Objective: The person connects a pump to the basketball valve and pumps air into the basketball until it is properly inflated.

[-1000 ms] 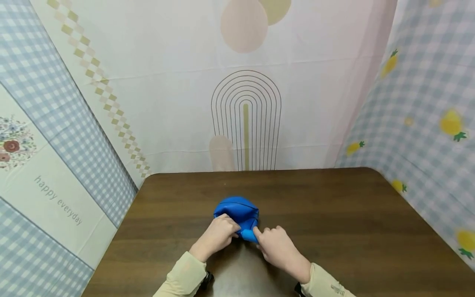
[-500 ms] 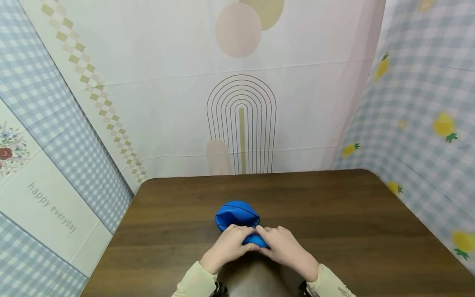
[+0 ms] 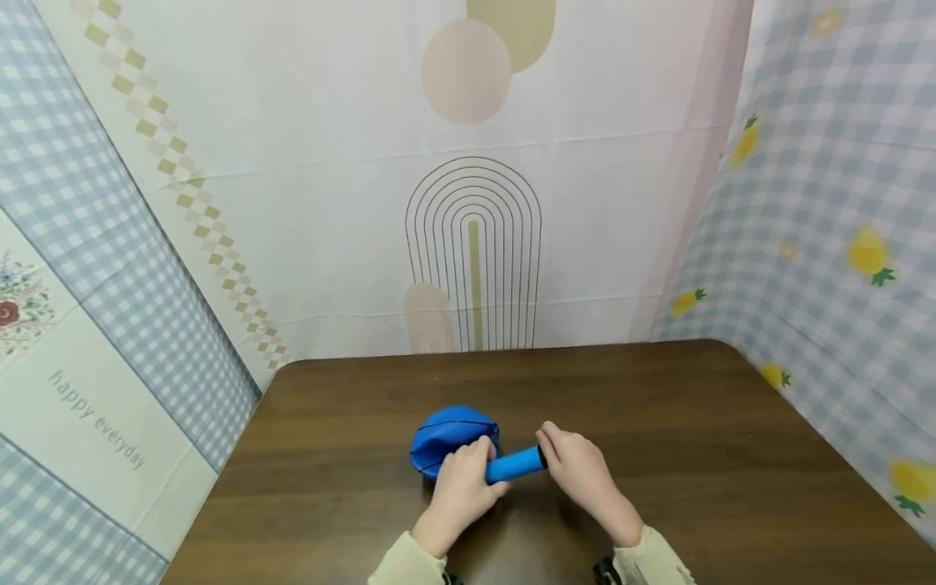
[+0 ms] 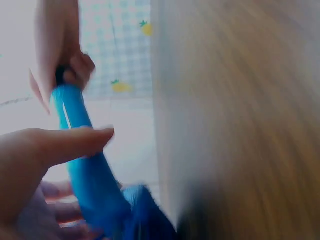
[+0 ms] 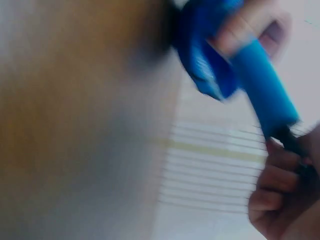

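Patterned cloth [image 3: 314, 219] backs the counter [image 3: 329, 455], where, short of the far edge beside a dented ball [image 3: 449, 432], left hand [image 3: 462, 486] grips a blue pump-like tube [image 3: 517, 464], right hand [image 3: 578, 465] its black end [image 3: 543, 457], seemingly to pump, the next stroke needing steadiness.

Extends left forearm [image 3: 409, 561] and right forearm [image 3: 651, 556] forward from the near side, in long pale sleeves, converging toward the middle. Grips with left hand [image 3: 461, 483], back upward, with thumb [image 4: 82, 142] laid along the near side of the grip and fingers [image 3: 478, 449] curled round the far side. Angles right hand [image 3: 581, 470] inward, apart from left, with fingers [image 5: 270, 200] folded tightly in a grip.
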`<act>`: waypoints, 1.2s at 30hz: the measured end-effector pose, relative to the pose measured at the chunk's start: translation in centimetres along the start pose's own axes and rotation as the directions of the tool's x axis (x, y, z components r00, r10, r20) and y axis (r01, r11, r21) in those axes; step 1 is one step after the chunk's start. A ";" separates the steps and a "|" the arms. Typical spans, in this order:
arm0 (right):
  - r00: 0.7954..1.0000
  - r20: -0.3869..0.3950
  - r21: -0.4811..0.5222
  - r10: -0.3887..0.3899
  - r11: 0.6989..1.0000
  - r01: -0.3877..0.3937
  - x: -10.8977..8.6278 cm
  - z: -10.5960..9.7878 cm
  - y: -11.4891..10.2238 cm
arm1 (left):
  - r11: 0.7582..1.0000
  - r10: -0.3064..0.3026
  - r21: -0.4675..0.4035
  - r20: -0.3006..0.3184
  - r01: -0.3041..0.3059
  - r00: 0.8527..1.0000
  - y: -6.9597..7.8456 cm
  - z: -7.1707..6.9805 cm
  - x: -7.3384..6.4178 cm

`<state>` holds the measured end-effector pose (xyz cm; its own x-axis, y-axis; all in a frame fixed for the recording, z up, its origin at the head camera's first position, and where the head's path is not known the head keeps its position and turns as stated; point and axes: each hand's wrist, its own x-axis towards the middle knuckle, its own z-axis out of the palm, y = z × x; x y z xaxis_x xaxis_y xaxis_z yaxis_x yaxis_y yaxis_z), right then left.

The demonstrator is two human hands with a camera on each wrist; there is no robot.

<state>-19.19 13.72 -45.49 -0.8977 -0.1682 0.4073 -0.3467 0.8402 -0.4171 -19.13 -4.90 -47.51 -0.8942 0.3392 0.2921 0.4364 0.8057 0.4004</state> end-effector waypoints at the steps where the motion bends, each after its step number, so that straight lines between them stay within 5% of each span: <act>1: 0.999 -0.039 0.032 0.017 0.999 -0.016 0.0 0.5 0.0 | 1.000 0.024 -0.004 -0.004 -0.024 1.000 0.4 0.3 0.2; 7: 0.983 -0.185 0.144 0.008 0.989 0.019 0.9 1.6 -0.3 | 0.990 0.124 -0.066 0.031 -0.122 0.992 1.6 1.2 1.8; 14: 0.982 -0.184 0.083 -0.034 0.995 0.050 1.5 -0.2 0.4 | 0.976 0.212 -0.048 0.002 -0.212 0.977 0.2 0.5 2.4; 22: 0.963 -0.254 0.107 0.092 0.992 -0.066 1.6 -3.3 2.0 | 0.974 0.215 -0.072 0.013 -0.214 0.976 -1.1 -0.6 2.6; 26: 0.977 -0.195 0.301 0.084 0.954 -0.022 1.9 -1.7 1.0 | 0.977 0.210 -0.049 0.009 -0.209 0.978 -1.0 -0.1 2.5; 31: 0.995 -0.097 0.536 -0.010 0.842 0.060 1.4 1.3 -1.4 | 0.971 0.238 0.007 -0.007 -0.238 0.971 -0.6 0.4 2.0; 36: 0.991 -0.130 0.523 0.023 0.851 0.049 0.6 2.4 -1.8 | 0.955 0.297 -0.010 0.027 -0.297 0.954 -0.6 0.4 2.0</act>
<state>-19.77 10.83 -46.40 -0.8624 -0.0798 0.4999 -0.4811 0.4367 -0.7601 -21.18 -4.48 -47.55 -0.7265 0.5765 0.3739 0.6833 0.6636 0.3045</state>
